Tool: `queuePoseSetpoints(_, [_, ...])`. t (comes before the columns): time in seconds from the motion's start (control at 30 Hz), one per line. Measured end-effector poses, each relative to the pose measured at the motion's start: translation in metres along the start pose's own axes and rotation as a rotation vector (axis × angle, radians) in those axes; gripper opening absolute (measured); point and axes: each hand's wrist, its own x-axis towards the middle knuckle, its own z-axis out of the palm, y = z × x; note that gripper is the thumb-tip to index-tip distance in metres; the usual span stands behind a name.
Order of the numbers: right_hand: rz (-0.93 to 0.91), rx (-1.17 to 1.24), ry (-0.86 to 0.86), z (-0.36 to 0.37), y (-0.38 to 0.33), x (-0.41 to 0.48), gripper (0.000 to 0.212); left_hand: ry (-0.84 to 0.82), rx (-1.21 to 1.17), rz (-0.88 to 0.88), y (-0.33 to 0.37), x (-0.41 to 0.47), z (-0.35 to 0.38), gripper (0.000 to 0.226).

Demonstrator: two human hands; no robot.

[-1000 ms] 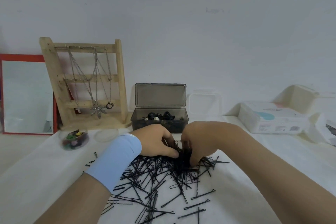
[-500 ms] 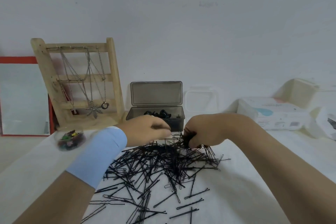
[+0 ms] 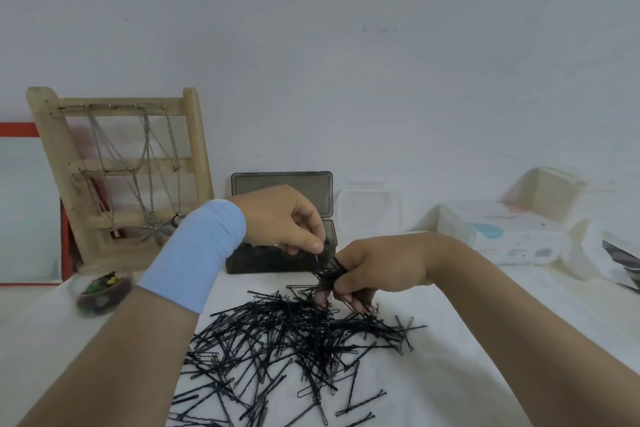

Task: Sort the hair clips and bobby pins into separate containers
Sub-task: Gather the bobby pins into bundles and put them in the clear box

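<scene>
While the bundle is up (head view): right hand (image 3: 377,267) grips a tight bundle of bobby pins (image 3: 327,274), now clear of the pile (image 3: 294,340); a second ago both hands were down in it, raking.
left hand (image 3: 284,222): thumb and forefinger pinch a single pin at the top of the bundle, just above the right grip; half a second ago it was apart from the bundle.
right grip: narrow, fingers curled round the bundle, loose ends hanging toward the pile.
pile: directly below the grip on the table (image 3: 450,340), spreading toward the camera; most pins unsorted.
dark box (image 3: 277,262): just behind the grip, lid (image 3: 280,184) up; contents hidden by the left hand.
clear container (image 3: 369,215): behind and right of the grip; can't tell if anything is in it.
small dish (image 3: 104,291): well left of the grip, coloured clips inside.
meaning: this handful looks gathered, so I'd guess the carry to a container is next; can't tell which one takes the pins. Task looks early, pile barely dented.
wipes pack (image 3: 502,232): well right of the grip; teal mark and small print, too blurred to read.
other writing: none legible; no brand visible on the box or the jewellery stand (image 3: 121,166).
</scene>
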Motion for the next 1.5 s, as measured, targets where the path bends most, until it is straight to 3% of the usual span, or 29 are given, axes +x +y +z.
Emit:
queuePoseSetpoints(0.13, [0.048,0.020,0.041,-0.013,0.004,-0.007,0.032,-0.026,-0.011,-0.031,-0.017,-0.006,-0.004,0.005])
queuePoseSetpoints(0.27, [0.033,0.200,0.063,-0.019,0.006,-0.012,0.026,-0.104,-0.058,-0.141,-0.031,-0.013,-0.007,0.012])
queuePoseSetpoints(0.4, [-0.036,0.400,0.076,-0.014,0.007,-0.005,0.021,-0.168,-0.119,-0.101,-0.024,-0.010,0.002,0.022])
queuePoseSetpoints(0.57, [-0.166,0.613,0.097,-0.007,0.008,0.002,0.014,0.045,-0.184,0.026,-0.012,-0.007,0.001,0.018])
queuePoseSetpoints(0.67, [-0.212,0.588,0.113,-0.005,0.008,0.006,0.011,0.137,-0.131,0.044,-0.006,-0.007,0.002,0.022])
queuePoseSetpoints(0.8, [-0.247,0.630,0.137,-0.005,0.007,0.010,0.010,0.226,-0.146,0.087,-0.005,-0.003,0.004,0.010])
queuePoseSetpoints(0.87, [-0.226,0.711,0.163,-0.006,0.005,0.009,0.011,0.314,-0.242,0.096,-0.005,-0.001,0.003,0.024])
queuePoseSetpoints(0.97, [-0.206,0.774,0.247,-0.006,0.001,0.008,0.019,0.267,-0.301,0.132,0.002,0.000,0.009,0.040])
queuePoseSetpoints(1.17, [-0.190,0.778,0.268,-0.006,0.003,0.007,0.024,0.328,-0.237,0.155,0.011,0.000,0.013,0.030])
queuePoseSetpoints(1.27, [-0.173,0.759,0.262,-0.006,0.003,0.008,0.025,0.341,-0.249,0.183,0.014,0.001,0.017,0.036])
queuePoseSetpoints(1.5, [-0.250,0.817,0.277,-0.009,0.002,0.002,0.023,0.349,-0.122,0.180,0.017,0.006,0.023,0.032])
